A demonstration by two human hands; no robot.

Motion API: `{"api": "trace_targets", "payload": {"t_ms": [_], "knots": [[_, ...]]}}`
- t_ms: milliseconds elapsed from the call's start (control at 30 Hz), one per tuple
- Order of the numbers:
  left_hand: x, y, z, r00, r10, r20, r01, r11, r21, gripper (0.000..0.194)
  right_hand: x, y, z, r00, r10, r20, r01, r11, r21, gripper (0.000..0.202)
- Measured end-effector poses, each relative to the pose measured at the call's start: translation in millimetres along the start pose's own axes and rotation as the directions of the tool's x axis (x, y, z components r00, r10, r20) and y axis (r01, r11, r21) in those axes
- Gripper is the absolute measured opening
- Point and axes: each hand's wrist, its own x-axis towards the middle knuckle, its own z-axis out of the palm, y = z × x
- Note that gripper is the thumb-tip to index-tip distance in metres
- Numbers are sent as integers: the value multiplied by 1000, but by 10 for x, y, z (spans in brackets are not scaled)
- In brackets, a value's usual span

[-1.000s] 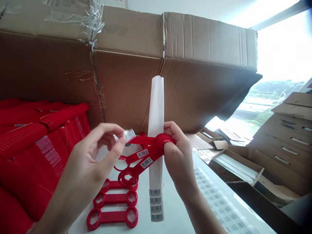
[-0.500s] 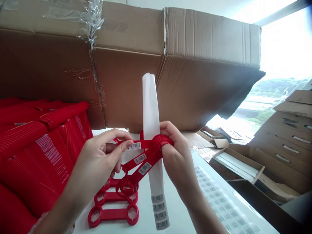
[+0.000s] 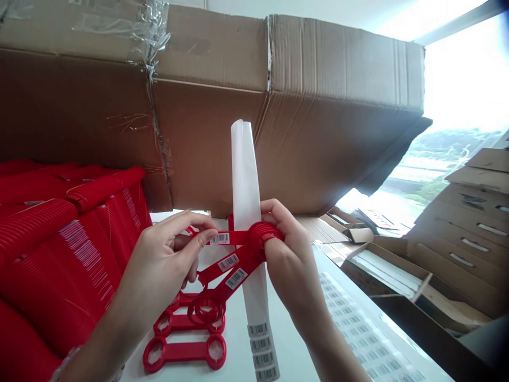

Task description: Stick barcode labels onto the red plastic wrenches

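My right hand (image 3: 288, 249) grips a fanned stack of red plastic pieces (image 3: 250, 249), flat bars with ring ends, and a folded strip of white label backing (image 3: 245, 175). Barcode labels (image 3: 262, 350) remain on the strip's lower end. Three fanned bars each carry a white barcode sticker (image 3: 228, 262). With thumb and forefinger, my left hand (image 3: 170, 254) pinches the uppermost bar beside its barcode sticker. Below, several similar red pieces (image 3: 185, 352) lie on the white table (image 3: 238, 373), partly under the held stack.
Bundled stacks of red pieces (image 3: 79, 249) rise at the left. A large cardboard box (image 3: 210, 143) spans the back. To the right lie a sheet of barcode labels (image 3: 361, 329), an open carton (image 3: 389, 265) and stacked cardboard boxes (image 3: 469, 228).
The strip's lower end has shifted slightly down and right. Both hands keep their hold on the red pieces with hardly any movement.
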Motion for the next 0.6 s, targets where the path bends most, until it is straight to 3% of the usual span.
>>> {"api": "trace_targets", "payload": {"t_ms": [467,600], "knots": [[-2,-31,34,996,79,-28,-74,985,156,11,-49,-27,30,1000,-16,-4,16,999,29,25],[10,-59,12,987,110,-115,-71,951,301,32,-37,-13,38,1000,3,5,-3,998,66,24]]}}
